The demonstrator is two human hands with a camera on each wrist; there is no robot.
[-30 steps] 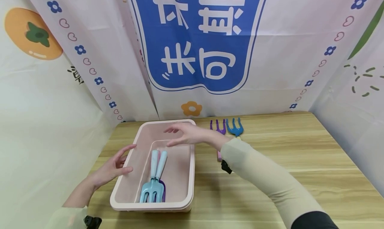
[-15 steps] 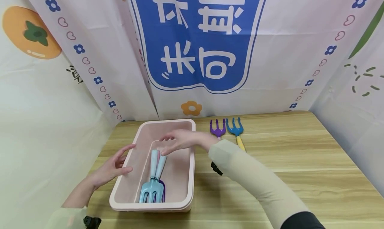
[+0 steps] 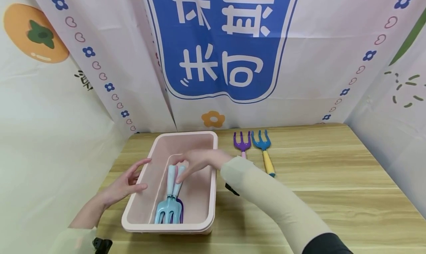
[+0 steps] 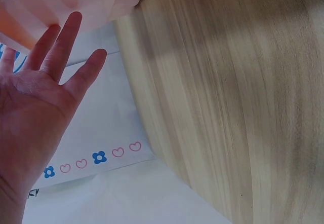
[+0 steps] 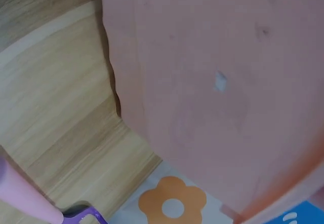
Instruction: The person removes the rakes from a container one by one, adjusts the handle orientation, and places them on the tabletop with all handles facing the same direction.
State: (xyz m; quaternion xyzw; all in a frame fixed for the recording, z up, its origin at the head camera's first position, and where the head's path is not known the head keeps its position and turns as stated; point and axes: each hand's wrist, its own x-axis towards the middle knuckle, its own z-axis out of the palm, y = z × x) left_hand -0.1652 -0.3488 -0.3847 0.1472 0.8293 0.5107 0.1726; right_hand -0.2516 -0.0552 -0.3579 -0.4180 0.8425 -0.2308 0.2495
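Observation:
A pink plastic bin [image 3: 213,195] stands on the table, its wall filling much of the right wrist view. Inside lie several small hand forks: light blue ones [image 3: 169,209] with light blue handles, and a purple-headed fork [image 3: 180,211] mostly hidden beneath, a pink handle showing between the blue ones. My right hand [image 3: 198,161] reaches over the right rim, thumb and fingers spread around the upper ends of the handles, the thumb overlapping the right light blue handle [image 3: 177,187]. My left hand [image 3: 124,187] rests at the left rim with fingers extended and spread.
Right of the bin lie a purple fork [image 3: 242,144] with a pink handle, partly hidden by my right arm, and a blue fork [image 3: 261,143] with a yellow handle. A printed cloth [image 3: 306,80] hangs behind the wooden table [image 3: 316,172].
My right hand has moved down and left into the bin, from above it to the fork handles. My arm uncovers more of the yellow-handled fork. The left hand stays put.

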